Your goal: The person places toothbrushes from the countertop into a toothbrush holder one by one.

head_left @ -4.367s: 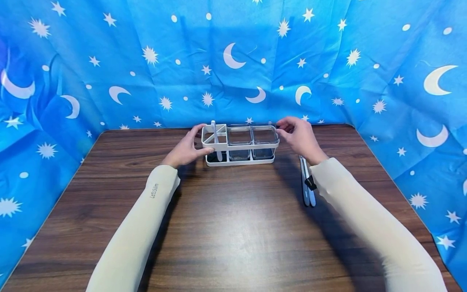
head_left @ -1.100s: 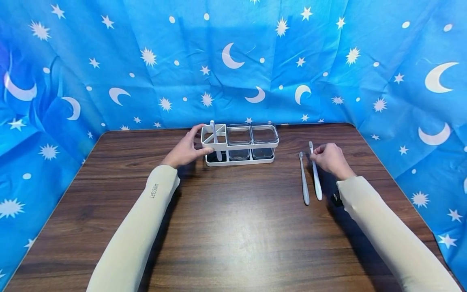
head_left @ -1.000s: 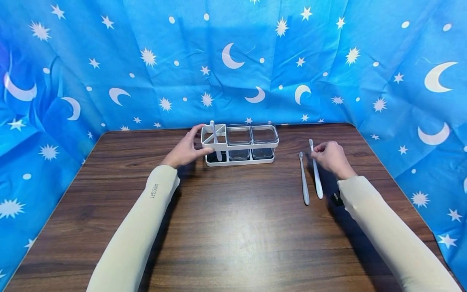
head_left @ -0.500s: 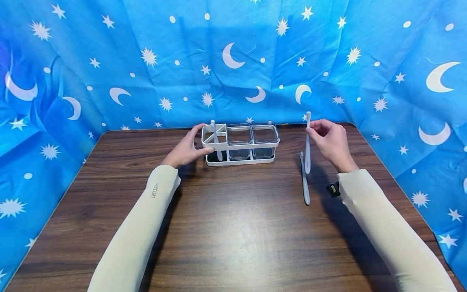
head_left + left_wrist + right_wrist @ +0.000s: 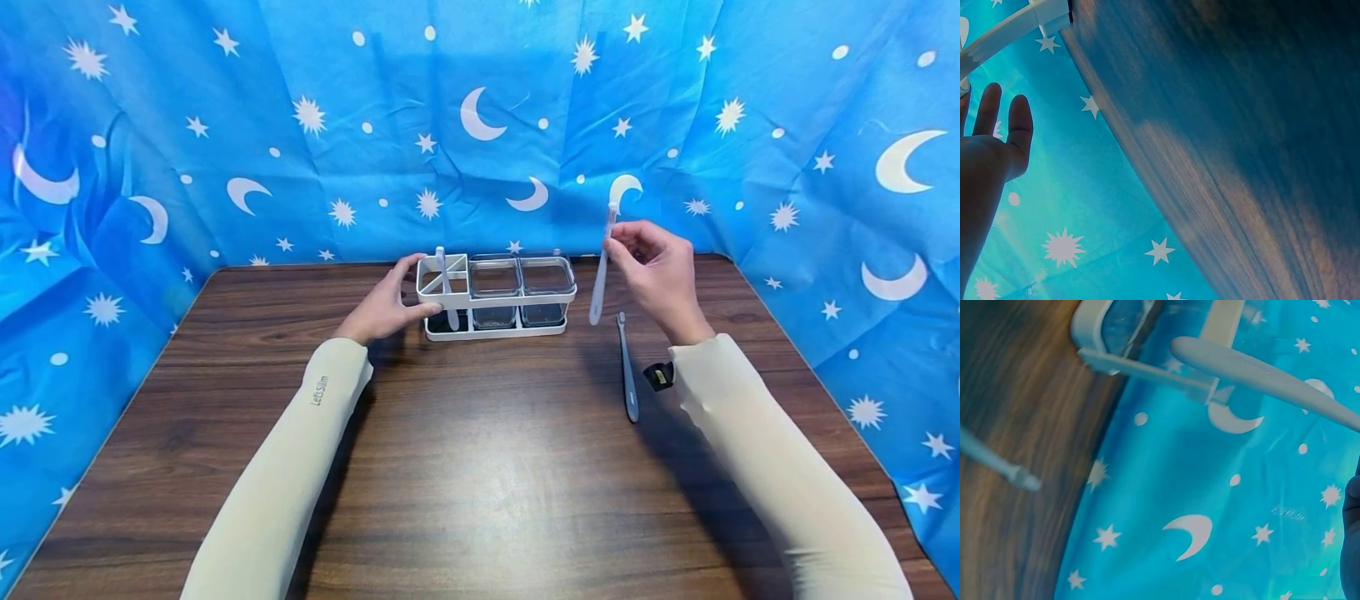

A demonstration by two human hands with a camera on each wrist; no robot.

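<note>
A white toothbrush holder (image 5: 480, 333) stands at the back of the table. My left hand (image 5: 382, 307) grips its left end, thumb in front and fingers behind; the left wrist view shows part of the holder (image 5: 1004, 39) above the hand. One toothbrush (image 5: 441, 268) leans in the divided left section. To the right, my right hand (image 5: 658, 271) pinches a second toothbrush (image 5: 599, 292) near its bristle head, handle hanging down, above the table and apart from the holder. In the right wrist view this toothbrush's handle (image 5: 1254, 375) crosses in front of the holder. A third toothbrush (image 5: 628, 375) lies below the right hand.
Two clear cups (image 5: 494, 317) sit in the holder's middle and right sections. The brown wooden table (image 5: 480, 467) ends at a blue curtain (image 5: 405, 150) with moons and stars, hanging behind and at both sides.
My right hand came from the holder's right end to the two lying toothbrushes, picked up the right one, and carried it up and left towards the holder. The left hand stayed on the holder.
</note>
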